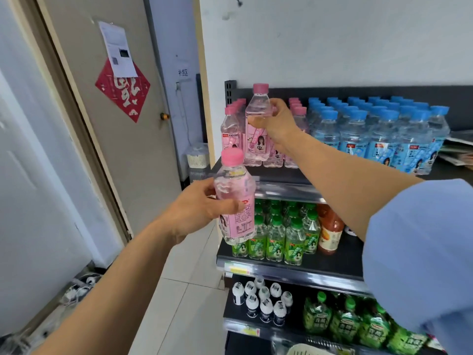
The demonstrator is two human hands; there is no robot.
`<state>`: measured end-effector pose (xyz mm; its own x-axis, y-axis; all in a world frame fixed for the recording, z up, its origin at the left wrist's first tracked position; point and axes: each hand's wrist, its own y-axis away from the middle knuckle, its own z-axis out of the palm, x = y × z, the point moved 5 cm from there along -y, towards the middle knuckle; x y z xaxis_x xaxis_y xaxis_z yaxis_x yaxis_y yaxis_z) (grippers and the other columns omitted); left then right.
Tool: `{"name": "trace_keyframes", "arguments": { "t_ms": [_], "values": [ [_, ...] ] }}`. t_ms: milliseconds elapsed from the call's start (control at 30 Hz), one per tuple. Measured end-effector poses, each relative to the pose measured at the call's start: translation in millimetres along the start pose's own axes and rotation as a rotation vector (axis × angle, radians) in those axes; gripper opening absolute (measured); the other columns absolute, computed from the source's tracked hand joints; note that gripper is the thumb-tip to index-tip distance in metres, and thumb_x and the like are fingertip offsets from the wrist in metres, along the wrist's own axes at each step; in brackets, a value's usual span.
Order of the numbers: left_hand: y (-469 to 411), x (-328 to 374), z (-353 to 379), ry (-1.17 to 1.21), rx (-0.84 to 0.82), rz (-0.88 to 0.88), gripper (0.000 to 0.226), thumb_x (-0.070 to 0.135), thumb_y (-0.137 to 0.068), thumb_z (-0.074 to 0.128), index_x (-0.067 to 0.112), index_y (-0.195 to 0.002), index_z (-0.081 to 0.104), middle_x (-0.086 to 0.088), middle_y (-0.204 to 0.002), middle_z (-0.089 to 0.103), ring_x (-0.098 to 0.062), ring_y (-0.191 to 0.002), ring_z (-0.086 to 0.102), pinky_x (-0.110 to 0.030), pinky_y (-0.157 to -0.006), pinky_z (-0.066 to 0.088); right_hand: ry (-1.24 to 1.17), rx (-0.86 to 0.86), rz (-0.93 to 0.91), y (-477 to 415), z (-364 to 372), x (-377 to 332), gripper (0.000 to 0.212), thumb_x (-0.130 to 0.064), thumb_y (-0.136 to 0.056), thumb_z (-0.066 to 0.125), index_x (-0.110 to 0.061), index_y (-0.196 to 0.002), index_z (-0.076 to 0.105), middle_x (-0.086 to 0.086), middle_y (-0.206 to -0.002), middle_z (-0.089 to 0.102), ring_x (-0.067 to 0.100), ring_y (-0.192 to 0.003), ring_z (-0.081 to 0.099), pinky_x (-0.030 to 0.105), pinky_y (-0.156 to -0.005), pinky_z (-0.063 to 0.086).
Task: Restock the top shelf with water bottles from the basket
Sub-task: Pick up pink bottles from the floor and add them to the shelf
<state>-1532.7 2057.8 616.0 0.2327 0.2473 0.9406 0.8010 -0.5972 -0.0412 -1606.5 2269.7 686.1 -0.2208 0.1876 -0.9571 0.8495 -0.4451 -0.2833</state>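
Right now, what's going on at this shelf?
A person is restocking drinks. The right hand grips a pink-capped bottle upright at the front of the pink row on the top shelf, left of the blue-capped bottles. Whether it is set down yet is unclear. The left hand holds a second pink-capped bottle lower, in front of the shelf edge, not yet placed.

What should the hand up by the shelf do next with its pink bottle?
Probably set it down and let go. The right hand holds that pink-capped bottle upright at the front of the top shelf, in the gap between the pink rows, and the left hand holds a second bottle lower.
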Motion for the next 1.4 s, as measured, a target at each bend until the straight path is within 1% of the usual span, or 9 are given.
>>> {"name": "trace_keyframes", "arguments": {
  "t_ms": [167,333,467,633,900,1100,1200,1300,1400],
  "values": [
    [-7,-11,-12,-0.001,-0.028,-0.008,0.029,0.01,-0.079,0.071,0.022,-0.104,0.065,0.008,-0.098,0.073,-0.004,-0.089,0.068,-0.022,-0.08,0.049,0.077,0.048,0.031,-20,11,23,0.069,-0.008,-0.072,0.079,-0.016,-0.131,0.046,0.008,-0.129,0.056,0.027,-0.117,0.056,0.047,-0.104,0.043],
    [-14,-19,-21,-0.013,-0.029,-0.018,0.029,0.011,-0.079,0.071,0.021,-0.106,0.065,0.009,-0.099,0.072,-0.002,-0.088,0.066,-0.018,-0.075,0.048,0.092,-0.003,0.052,-21,20,39,0.07,-0.002,-0.077,0.075,-0.011,-0.137,0.041,0.007,-0.127,0.056,0.023,-0.111,0.058,0.039,-0.102,0.046],
    [-19,-23,-21,-0.019,-0.04,-0.022,0.031,0.012,-0.078,0.072,0.02,-0.108,0.065,0.009,-0.1,0.072,0.001,-0.085,0.067,-0.017,-0.075,0.048,0.116,-0.008,0.061,-20,22,44,0.071,-0.004,-0.079,0.073,-0.01,-0.141,0.038,-0.004,-0.113,0.053,0.015,-0.103,0.054,0.025,-0.098,0.043],
    [-22,-27,-17,-0.027,-0.03,-0.03,0.032,0.013,-0.076,0.074,0.02,-0.107,0.067,0.008,-0.101,0.071,-0.001,-0.085,0.066,-0.012,-0.069,0.046,0.129,0.003,0.071,-21,24,49,0.076,-0.005,-0.078,0.075,-0.009,-0.143,0.036,0.001,-0.13,0.053,0.019,-0.114,0.054,0.032,-0.104,0.042],
    [-24,-30,-14,-0.039,-0.029,-0.059,0.033,0.017,-0.076,0.075,0.024,-0.107,0.065,0.007,-0.103,0.07,-0.005,-0.091,0.064,-0.015,-0.07,0.044,0.212,0.054,0.057,-20,26,56,0.08,-0.009,-0.08,0.074,-0.014,-0.147,0.03,0.008,-0.143,0.043,0.019,-0.118,0.051,0.028,-0.099,0.043],
    [-20,-30,-14,-0.021,-0.017,-0.053,0.031,0.017,-0.076,0.075,0.026,-0.105,0.065,0.009,-0.101,0.07,-0.004,-0.09,0.064,-0.016,-0.07,0.045,0.496,0.11,0.15,-19,27,66,0.09,-0.011,-0.076,0.078,-0.016,-0.145,0.02,0.017,-0.144,0.034,0.035,-0.131,0.039,0.048,-0.107,0.039],
    [-20,-29,-14,-0.027,-0.012,-0.05,0.031,0.017,-0.077,0.074,0.027,-0.104,0.065,0.01,-0.1,0.07,-0.004,-0.09,0.064,-0.016,-0.07,0.044,0.525,0.082,0.141,-13,25,70,0.084,-0.01,-0.078,0.076,-0.012,-0.142,0.022,0.016,-0.135,0.044,0.033,-0.121,0.049,0.044,-0.103,0.045],
    [-22,-27,-11,-0.029,-0.027,-0.041,0.031,0.016,-0.076,0.074,0.024,-0.105,0.066,0.007,-0.103,0.07,-0.007,-0.092,0.065,-0.017,-0.07,0.045,0.554,0.107,0.107,-8,22,66,0.081,-0.014,-0.077,0.077,-0.012,-0.14,0.027,0.014,-0.134,0.045,0.032,-0.122,0.048,0.047,-0.103,0.044],
    [-25,-26,-8,-0.019,-0.037,-0.031,0.029,0.014,-0.076,0.074,0.024,-0.103,0.067,0.006,-0.101,0.071,-0.008,-0.091,0.065,-0.02,-0.075,0.047,0.543,0.133,0.021,5,17,48,0.063,-0.019,-0.082,0.073,-0.009,-0.134,0.039,0.011,-0.133,0.047,0.028,-0.12,0.05,0.042,-0.102,0.044]
  ]
}}
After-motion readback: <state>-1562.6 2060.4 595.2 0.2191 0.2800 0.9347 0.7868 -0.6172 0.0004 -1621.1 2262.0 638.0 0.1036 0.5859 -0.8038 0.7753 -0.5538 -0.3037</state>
